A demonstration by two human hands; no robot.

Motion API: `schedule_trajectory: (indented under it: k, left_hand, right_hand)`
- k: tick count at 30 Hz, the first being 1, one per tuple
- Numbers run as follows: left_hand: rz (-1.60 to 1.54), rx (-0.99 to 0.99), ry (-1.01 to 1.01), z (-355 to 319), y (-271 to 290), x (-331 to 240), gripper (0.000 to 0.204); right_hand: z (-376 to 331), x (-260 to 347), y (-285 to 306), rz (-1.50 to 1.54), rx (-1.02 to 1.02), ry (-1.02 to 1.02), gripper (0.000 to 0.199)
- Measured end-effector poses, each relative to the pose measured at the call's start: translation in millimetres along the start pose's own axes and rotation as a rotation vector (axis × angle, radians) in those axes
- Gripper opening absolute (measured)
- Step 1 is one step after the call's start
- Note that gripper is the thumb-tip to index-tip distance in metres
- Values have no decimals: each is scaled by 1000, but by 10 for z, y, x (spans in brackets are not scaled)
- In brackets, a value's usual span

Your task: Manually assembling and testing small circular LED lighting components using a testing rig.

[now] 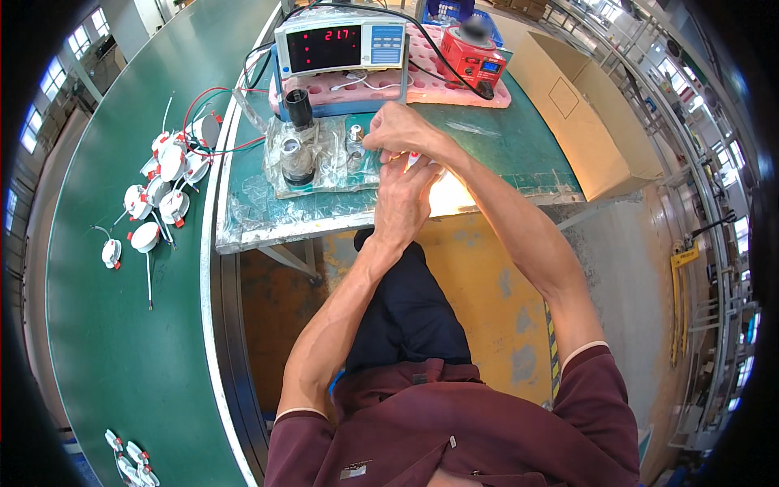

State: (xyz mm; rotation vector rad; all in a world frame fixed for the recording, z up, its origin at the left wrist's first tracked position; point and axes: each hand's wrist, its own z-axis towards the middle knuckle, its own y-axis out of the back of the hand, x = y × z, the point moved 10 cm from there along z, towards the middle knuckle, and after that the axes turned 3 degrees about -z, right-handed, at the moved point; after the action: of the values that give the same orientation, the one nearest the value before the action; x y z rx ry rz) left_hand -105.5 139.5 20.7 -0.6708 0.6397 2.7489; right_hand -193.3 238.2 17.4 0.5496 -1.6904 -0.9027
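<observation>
Over the near edge of the bench, my left hand (402, 203) is closed around a small white downlight (413, 161) with a red clip, mostly hidden by fingers. Bright light spills from beneath it onto the bench edge. My right hand (406, 130) reaches across just above, fingers bent together; what they pinch is hidden. Left of the hands lies a plastic-wrapped test board (329, 166) carrying a small metal knob (355, 134), a black cylinder (299, 108) and a round dark fitting (295, 158).
Behind stands a meter with a red digital display (341, 49), beside a red power regulator (471, 61) on pink foam (430, 89). An open cardboard box (568, 105) sits at right. Several white downlights (172, 162) lie on the green conveyor (105, 325) at left.
</observation>
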Motion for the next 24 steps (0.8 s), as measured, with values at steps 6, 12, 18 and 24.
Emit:
schedule_trajectory:
  k: [6, 12, 18, 24]
  left_hand:
    - [40, 48, -10, -18, -48, 14, 28]
    - [36, 64, -23, -47, -74, 28, 31]
    - [4, 63, -22, -47, -79, 29, 33]
    - [-38, 5, -12, 4, -59, 52, 34]
  right_hand:
    - [-13, -4, 2, 17, -2, 0, 23]
    - [-13, 14, -14, 36, 1, 8, 23]
    - [0, 14, -20, 37, 5, 28, 23]
    - [24, -6, 23, 34, 12, -22, 23]
